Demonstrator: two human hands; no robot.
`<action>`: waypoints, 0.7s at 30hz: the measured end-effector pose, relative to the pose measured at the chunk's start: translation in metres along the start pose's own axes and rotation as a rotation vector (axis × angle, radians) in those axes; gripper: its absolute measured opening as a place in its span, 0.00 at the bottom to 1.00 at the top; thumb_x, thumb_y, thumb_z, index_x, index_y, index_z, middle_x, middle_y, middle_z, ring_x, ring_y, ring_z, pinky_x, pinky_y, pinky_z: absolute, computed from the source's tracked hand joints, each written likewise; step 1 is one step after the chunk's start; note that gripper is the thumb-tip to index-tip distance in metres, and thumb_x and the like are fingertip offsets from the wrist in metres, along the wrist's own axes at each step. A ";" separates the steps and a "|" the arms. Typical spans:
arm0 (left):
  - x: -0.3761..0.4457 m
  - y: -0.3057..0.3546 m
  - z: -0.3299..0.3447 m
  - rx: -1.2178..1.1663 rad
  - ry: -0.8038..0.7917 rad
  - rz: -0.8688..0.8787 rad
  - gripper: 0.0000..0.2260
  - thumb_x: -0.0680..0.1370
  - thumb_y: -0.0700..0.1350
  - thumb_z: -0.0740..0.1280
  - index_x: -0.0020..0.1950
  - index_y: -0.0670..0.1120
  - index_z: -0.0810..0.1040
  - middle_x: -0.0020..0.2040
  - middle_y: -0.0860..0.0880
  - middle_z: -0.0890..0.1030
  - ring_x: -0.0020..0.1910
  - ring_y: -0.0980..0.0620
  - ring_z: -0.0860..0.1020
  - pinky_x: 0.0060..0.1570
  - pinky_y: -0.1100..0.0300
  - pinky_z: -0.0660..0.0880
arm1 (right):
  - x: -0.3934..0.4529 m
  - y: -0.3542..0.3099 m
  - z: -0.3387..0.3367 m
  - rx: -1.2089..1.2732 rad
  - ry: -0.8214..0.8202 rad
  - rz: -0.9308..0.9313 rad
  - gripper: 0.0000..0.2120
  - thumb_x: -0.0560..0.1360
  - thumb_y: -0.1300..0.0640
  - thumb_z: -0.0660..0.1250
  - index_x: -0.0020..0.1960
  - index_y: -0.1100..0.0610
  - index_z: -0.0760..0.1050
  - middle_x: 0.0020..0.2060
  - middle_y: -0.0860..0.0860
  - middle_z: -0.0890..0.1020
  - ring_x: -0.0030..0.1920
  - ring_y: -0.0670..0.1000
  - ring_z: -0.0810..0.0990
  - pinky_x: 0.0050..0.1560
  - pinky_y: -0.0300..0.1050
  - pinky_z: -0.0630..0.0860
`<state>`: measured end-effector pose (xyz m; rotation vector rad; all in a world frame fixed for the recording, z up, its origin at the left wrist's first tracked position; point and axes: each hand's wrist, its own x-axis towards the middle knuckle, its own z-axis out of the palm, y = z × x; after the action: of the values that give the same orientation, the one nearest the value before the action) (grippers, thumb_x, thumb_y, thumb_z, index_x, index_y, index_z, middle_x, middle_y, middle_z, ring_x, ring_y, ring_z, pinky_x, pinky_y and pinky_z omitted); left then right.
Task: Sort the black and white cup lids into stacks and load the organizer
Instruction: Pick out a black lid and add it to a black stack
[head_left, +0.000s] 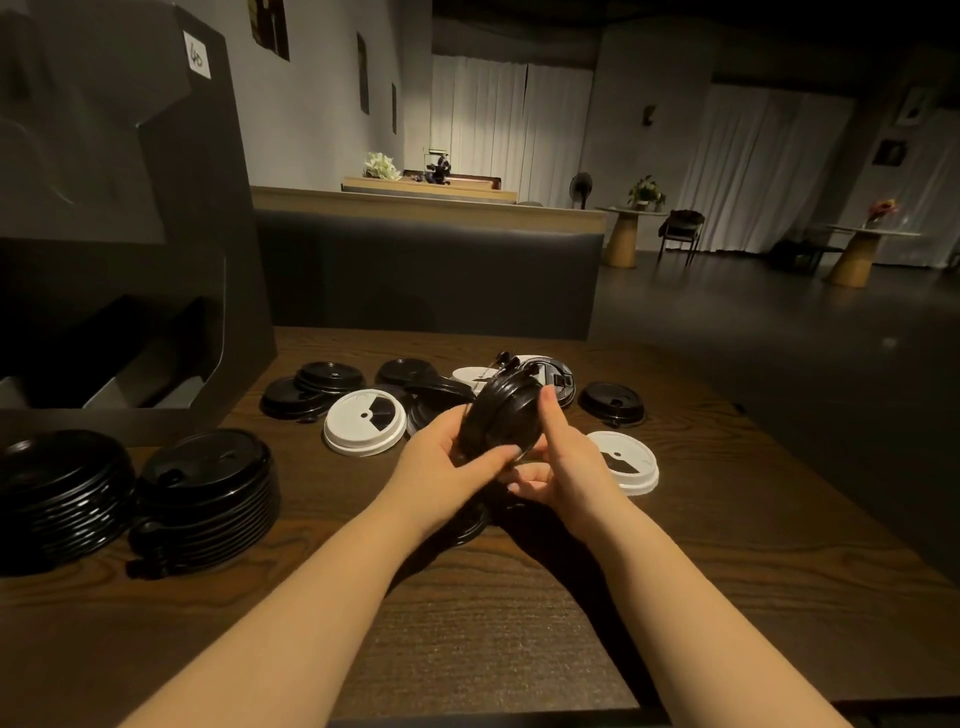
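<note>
Dark wood-grain table (493, 613) fills the foreground. Above its middle both hands meet on a tilted clutch of black lids (501, 418): the left hand (447, 462) grips its lower edge, the right hand (566, 467) presses a thumb against its face. Two black stacks (208, 499) stand at left. Beyond, loose black and white lids (364, 422) lie scattered. The organizer (130, 234) rises far left.

Two tall stacks of black lids (205, 499) stand at nine o'clock. Three white lids (364, 422) lie loose at twelve. One organizer (130, 208) stands at ten.
</note>
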<state>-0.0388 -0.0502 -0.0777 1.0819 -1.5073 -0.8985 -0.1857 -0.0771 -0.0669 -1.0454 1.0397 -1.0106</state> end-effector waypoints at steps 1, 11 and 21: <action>0.001 0.000 -0.001 -0.033 0.048 0.004 0.13 0.76 0.42 0.70 0.53 0.59 0.75 0.52 0.56 0.81 0.55 0.58 0.79 0.56 0.60 0.75 | 0.001 0.001 0.001 -0.060 0.041 -0.047 0.38 0.63 0.29 0.61 0.54 0.62 0.77 0.46 0.61 0.84 0.41 0.55 0.83 0.39 0.43 0.78; 0.007 -0.005 -0.009 -0.117 0.066 -0.062 0.13 0.77 0.46 0.68 0.60 0.54 0.74 0.58 0.51 0.80 0.59 0.52 0.79 0.58 0.52 0.77 | -0.003 0.004 0.003 -0.142 0.169 -0.375 0.09 0.76 0.56 0.67 0.55 0.57 0.76 0.44 0.53 0.83 0.48 0.48 0.83 0.47 0.41 0.80; 0.006 -0.005 -0.018 -0.117 0.079 -0.131 0.14 0.75 0.44 0.71 0.59 0.52 0.76 0.57 0.50 0.81 0.59 0.52 0.79 0.60 0.49 0.76 | -0.004 0.008 0.005 -0.160 0.025 -0.431 0.07 0.75 0.58 0.68 0.50 0.48 0.76 0.46 0.46 0.84 0.49 0.46 0.82 0.48 0.39 0.79</action>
<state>-0.0209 -0.0571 -0.0769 1.1272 -1.3143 -1.0105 -0.1804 -0.0708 -0.0735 -1.4309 0.9466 -1.3023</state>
